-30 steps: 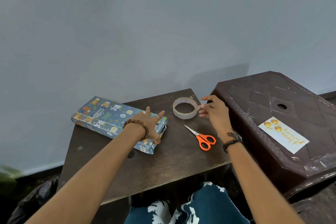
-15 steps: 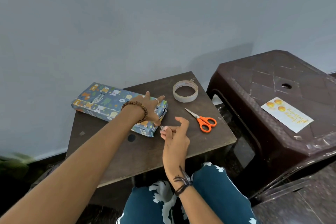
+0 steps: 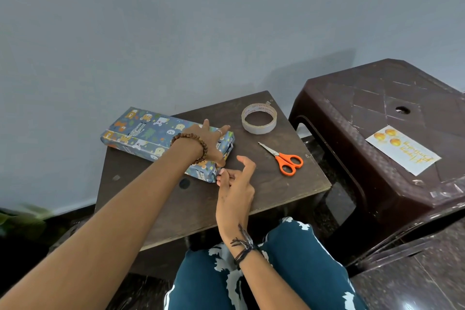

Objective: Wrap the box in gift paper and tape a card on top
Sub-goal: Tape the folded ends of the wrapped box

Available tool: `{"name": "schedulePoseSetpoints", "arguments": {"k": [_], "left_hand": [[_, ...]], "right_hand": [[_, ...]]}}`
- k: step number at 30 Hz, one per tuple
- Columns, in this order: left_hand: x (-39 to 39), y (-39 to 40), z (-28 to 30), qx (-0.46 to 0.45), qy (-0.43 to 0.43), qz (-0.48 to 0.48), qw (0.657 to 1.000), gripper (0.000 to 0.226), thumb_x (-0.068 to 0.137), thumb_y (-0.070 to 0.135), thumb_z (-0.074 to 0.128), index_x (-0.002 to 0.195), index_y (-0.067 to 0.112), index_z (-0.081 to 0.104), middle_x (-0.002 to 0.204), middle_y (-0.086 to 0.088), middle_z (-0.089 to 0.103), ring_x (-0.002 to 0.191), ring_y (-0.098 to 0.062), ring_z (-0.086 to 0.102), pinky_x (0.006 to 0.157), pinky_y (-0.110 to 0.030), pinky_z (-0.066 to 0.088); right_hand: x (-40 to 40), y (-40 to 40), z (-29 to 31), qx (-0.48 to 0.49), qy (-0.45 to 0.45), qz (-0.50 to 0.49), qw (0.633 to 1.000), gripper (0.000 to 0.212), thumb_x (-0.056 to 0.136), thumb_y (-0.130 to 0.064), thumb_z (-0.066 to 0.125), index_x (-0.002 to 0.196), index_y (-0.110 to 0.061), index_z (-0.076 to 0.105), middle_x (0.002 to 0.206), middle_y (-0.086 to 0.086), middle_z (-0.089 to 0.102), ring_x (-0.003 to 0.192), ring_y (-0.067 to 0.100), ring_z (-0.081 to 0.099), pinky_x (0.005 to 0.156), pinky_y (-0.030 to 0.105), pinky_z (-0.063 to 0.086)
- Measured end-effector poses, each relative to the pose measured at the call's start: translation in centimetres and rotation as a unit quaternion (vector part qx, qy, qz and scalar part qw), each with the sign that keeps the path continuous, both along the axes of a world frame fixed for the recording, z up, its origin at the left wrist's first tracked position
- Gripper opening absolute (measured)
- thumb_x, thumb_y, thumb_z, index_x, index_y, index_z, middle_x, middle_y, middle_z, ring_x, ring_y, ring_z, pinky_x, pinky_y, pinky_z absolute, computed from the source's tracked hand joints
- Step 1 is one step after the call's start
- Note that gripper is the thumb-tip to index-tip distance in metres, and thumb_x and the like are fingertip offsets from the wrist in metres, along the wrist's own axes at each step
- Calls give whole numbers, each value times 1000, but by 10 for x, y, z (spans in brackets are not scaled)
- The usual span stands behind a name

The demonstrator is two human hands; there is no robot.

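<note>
The long box (image 3: 151, 133), wrapped in blue paper with cartoon animals, lies on the small dark table (image 3: 264, 196). My left hand (image 3: 208, 141) presses flat on the box's right end, fingers spread and thumb down over the end fold. My right hand (image 3: 234, 189) is at the box's near right corner, where thumb and fingertips pinch a small piece of clear tape (image 3: 222, 171) against the paper. The card (image 3: 402, 150), white with orange lanterns and gold writing, lies on the brown plastic stool (image 3: 364, 113) to the right.
A roll of clear tape (image 3: 259, 129) lies flat at the table's far right. Orange-handled scissors (image 3: 286, 161) lie shut just in front of it. A grey wall stands close behind the table. My knees in blue patterned trousers are under the table's near edge.
My right hand left the tape roll and came back to the box's near right corner with a bit of tape. The left hand stayed pressed on the box. The camera tilted down.
</note>
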State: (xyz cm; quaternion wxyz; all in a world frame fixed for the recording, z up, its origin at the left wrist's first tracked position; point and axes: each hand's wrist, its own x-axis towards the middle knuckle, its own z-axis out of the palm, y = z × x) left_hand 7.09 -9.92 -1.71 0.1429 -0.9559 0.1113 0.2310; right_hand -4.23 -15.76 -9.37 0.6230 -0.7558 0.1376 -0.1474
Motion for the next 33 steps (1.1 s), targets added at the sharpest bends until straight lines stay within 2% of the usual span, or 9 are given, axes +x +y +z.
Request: {"name": "schedulePoseSetpoints", "arguments": {"k": [5, 9, 14, 17, 20, 23, 25, 30, 33], "left_hand": [[1, 0, -1, 1, -4, 1, 1000, 97, 78, 50, 62, 147, 40, -6, 156, -14, -7, 130, -41, 35, 97, -41, 42], [-2, 1, -3, -5, -17, -1, 1000, 96, 78, 50, 61, 147, 40, -5, 156, -15, -6, 129, -40, 36, 94, -40, 43], [-5, 2, -7, -4, -34, -14, 999, 97, 79, 52, 60, 148, 36, -7, 155, -19, -5, 129, -40, 37, 94, -39, 43], [-3, 3, -8, -4, -33, -17, 999, 91, 84, 49, 56, 148, 35, -8, 155, -19, -5, 129, -41, 36, 94, -40, 44], [-2, 3, -8, -14, -21, -7, 1000, 91, 83, 47, 57, 148, 35, -7, 155, -19, -6, 130, -41, 35, 95, -40, 44], [-3, 2, -5, -15, -19, 0, 1000, 96, 79, 51, 60, 148, 36, -6, 155, -18, -5, 130, -40, 37, 95, -39, 43], [-4, 1, -4, -18, -17, 1, 1000, 98, 79, 51, 62, 148, 35, -5, 155, -19, -5, 130, -40, 37, 96, -39, 43], [-5, 0, 0, -20, -16, 1, 1000, 97, 79, 50, 62, 148, 34, -4, 155, -19, -3, 131, -40, 35, 98, -39, 42], [-5, 0, 1, -19, -18, -4, 1000, 97, 80, 50, 62, 148, 34, -4, 155, -19, -2, 132, -39, 34, 98, -39, 41]], "right_hand": [[0, 1, 1, -9, -5, 4, 1000, 29, 94, -11, 53, 118, -18, 40, 82, -5, 65, 68, 0, 57, 57, 0, 41], [-3, 2, 4, -21, -8, 1, 1000, 27, 92, -13, 56, 115, -18, 42, 89, 1, 72, 86, 5, 63, 65, 10, 46], [-11, 3, 9, -79, -3, 37, 996, 36, 91, -9, 53, 119, -23, 34, 100, -1, 72, 91, 15, 68, 77, 31, 53], [-18, 8, 7, -155, -34, 54, 986, 52, 86, -5, 56, 118, -31, 24, 111, -2, 69, 99, 16, 66, 76, 31, 51], [-20, 12, 3, -244, -71, 65, 965, 63, 75, -2, 63, 125, -19, 30, 105, 2, 71, 92, 18, 68, 67, 27, 53], [-25, 15, 2, -301, -83, 97, 945, 73, 65, 0, 64, 131, -6, 33, 115, 11, 65, 105, 24, 64, 88, 33, 53], [-30, 18, 1, -347, -72, 118, 928, 84, 60, -1, 66, 135, -4, 28, 126, 18, 58, 117, 30, 57, 102, 42, 42], [-36, 26, -2, -371, -60, 133, 917, 96, 53, -2, 69, 138, -4, 23, 132, 28, 49, 126, 38, 46, 105, 49, 33], [-39, 27, -3, -379, -60, 130, 914, 99, 48, -4, 73, 136, -3, 28, 131, 27, 51, 124, 37, 49, 102, 48, 38]]}}
